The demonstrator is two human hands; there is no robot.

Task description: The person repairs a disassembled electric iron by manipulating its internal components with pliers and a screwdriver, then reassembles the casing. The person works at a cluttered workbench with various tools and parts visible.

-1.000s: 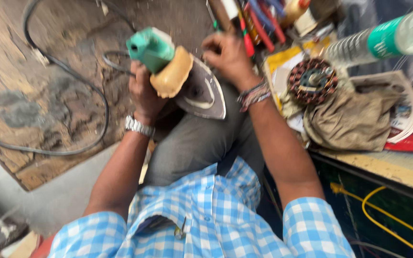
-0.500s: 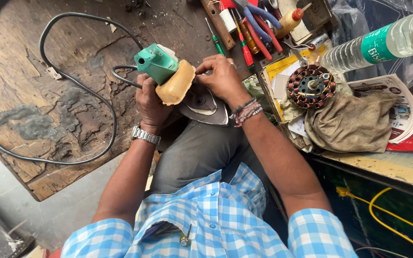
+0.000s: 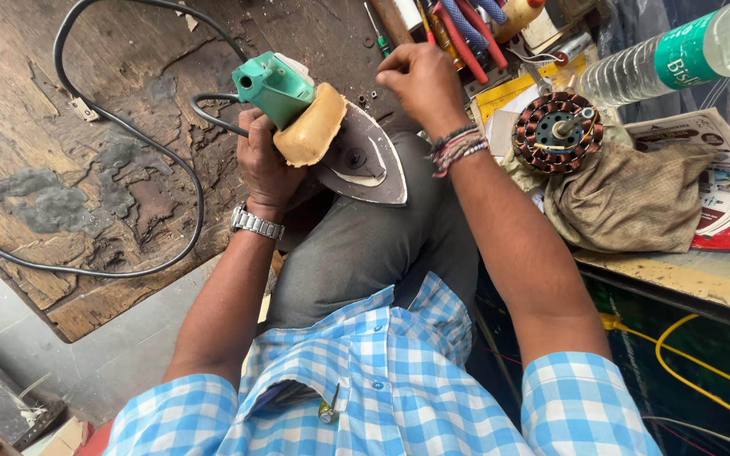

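Note:
An electric clothes iron (image 3: 356, 152) with a green and cream handle rests on my knee, soleplate side turned up. My left hand (image 3: 265, 165), with a metal watch at the wrist, grips the iron's handle from below. My right hand (image 3: 420, 84), with bead bracelets at the wrist, hovers just above the iron's pointed end with fingers curled; whether it pinches something small is not visible. The iron's black cord (image 3: 128, 211) loops over the worn wooden board (image 3: 86, 169) to the left.
A copper-wound motor stator (image 3: 558, 133) lies on a brown cloth (image 3: 627, 203) to the right, beside a plastic water bottle (image 3: 678, 55) and a magazine (image 3: 724, 169). Pliers and screwdrivers with red and blue handles (image 3: 458, 25) lie at the top. Yellow wire (image 3: 686, 355) hangs below the bench.
The view has steadied and shifted, so the iron sits lower in frame. My right hand has lifted off the iron's tip and curled. My left hand keeps its grip.

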